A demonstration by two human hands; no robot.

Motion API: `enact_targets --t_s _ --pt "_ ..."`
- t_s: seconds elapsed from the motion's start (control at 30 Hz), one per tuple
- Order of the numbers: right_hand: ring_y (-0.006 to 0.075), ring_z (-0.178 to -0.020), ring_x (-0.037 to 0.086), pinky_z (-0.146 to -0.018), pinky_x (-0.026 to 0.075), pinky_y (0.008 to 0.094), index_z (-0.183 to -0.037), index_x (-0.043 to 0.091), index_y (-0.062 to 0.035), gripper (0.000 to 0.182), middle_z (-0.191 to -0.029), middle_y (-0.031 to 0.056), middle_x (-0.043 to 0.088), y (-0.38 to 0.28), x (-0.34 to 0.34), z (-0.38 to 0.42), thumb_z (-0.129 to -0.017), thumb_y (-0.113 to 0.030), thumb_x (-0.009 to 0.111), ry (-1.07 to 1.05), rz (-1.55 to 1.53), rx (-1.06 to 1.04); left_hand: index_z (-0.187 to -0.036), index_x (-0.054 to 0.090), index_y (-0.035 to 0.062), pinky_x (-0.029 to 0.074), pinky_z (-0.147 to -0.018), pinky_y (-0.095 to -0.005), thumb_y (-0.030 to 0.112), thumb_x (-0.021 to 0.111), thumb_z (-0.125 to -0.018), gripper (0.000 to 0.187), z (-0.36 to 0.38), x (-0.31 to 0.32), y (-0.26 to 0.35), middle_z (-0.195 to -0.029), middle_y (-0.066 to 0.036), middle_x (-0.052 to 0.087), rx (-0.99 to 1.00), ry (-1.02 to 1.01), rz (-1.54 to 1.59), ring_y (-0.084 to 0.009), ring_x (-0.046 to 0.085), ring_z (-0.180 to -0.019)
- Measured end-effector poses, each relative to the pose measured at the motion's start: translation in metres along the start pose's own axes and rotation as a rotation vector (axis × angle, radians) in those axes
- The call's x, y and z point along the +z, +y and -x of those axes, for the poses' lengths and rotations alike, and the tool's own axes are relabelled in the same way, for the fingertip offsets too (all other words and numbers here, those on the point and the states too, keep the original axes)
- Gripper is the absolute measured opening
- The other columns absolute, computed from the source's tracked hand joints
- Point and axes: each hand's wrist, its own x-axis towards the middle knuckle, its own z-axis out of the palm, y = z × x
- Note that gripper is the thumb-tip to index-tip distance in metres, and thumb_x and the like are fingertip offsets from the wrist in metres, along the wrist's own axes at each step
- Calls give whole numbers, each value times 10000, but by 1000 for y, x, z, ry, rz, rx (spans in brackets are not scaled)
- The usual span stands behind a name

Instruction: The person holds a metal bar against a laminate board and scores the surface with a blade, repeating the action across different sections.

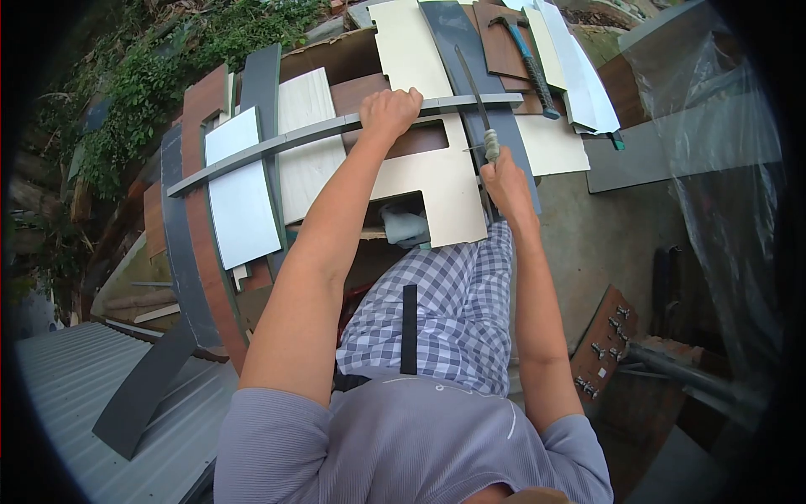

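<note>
A long grey bar (311,130) lies slantwise across a stack of panels. My left hand (390,113) is closed over it from above, right of its middle, arm stretched forward. In my right hand (506,181) is the pale, wrapped-looking handle of a saw (475,88). Its narrow dark blade points away from me and crosses the bar near its right end. Under the crossing runs a dark grey panel strip (449,38), beside a cream board (403,172) with rectangular cut-outs. My fingers hide part of the saw's handle.
A claw hammer (531,67) with a blue handle lies on boards at the far right. White panels (243,185) and brown boards fill the left of the stack. Corrugated sheet metal (84,382) is at lower left, clear plastic sheeting (714,126) at right, a board with metal fittings (606,340) below.
</note>
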Motion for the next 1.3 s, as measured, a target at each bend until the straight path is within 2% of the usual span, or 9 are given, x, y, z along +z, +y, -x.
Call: enact_targets --t_s 0.33,0.4,0.47,0.63,0.7,0.87,1.03,1.1,1.3 --pt "497 -854 567 -772 421 542 -1003 451 36 301 -859 327 598 -17 7 -46 -817 -200 463 54 93 -53 -665 670 -26 487 -743 -460 326 323 -866 533 -1 1 4 -741 -267 629 -8 4 28 -400 633 -735" --pt "482 -869 588 -785 434 542 -1019 458 29 298 -870 308 621 -16 8 -37 -824 -195 485 29 111 -54 -663 671 -25 487 -746 -459 323 323 -865 532 1 -2 1 -742 -266 630 -10 1 22 -399 633 -737" --pt "513 -830 546 -751 409 544 -984 439 41 301 -837 340 578 -9 5 -23 -809 -204 444 19 82 -55 -707 705 18 496 -755 -428 314 320 -877 514 -1 -2 3 -779 -213 664 -22 -28 -38 -359 652 -769" --pt "513 -821 546 -745 410 543 -992 438 38 303 -823 328 581 4 -3 32 -813 -206 442 -23 112 29 -710 704 16 496 -756 -429 315 319 -878 515 -1 0 3 -787 -214 665 -25 -27 -44 -359 652 -772" --pt "505 -861 566 -767 424 553 -1051 428 15 311 -861 315 609 10 -3 48 -833 -201 474 -79 75 67 -710 704 16 496 -755 -430 316 319 -879 516 -1 1 3 -787 -214 664 -26 -24 -47 -359 651 -771" --pt "497 -845 568 -757 420 548 -1045 440 21 311 -858 310 608 5 -7 53 -827 -199 461 -63 -7 98 -723 706 17 494 -761 -432 326 313 -887 526 1 -3 3 -793 -217 664 -18 -40 -55 -359 650 -774" --pt "502 -837 563 -762 416 547 -1043 457 30 321 -861 317 604 5 -3 29 -823 -205 453 -5 -28 68 -726 707 14 492 -766 -431 330 310 -890 533 0 -4 4 -790 -220 663 -25 -54 -58 -358 650 -783" --pt "492 -893 553 -785 420 514 -1073 465 42 387 -902 319 590 0 2 10 -800 -233 449 5 -25 43 -726 707 13 491 -767 -430 333 309 -891 535 0 -1 4 -790 -220 663 -25 -54 -65 -357 650 -786" --pt "471 -901 588 -818 436 519 -1071 457 21 339 -908 294 625 -20 12 -40 -830 -214 495 37 40 22 -730 709 15 494 -761 -430 338 310 -891 538 -2 0 3 -786 -221 663 -27 -47 -83 -359 652 -778"
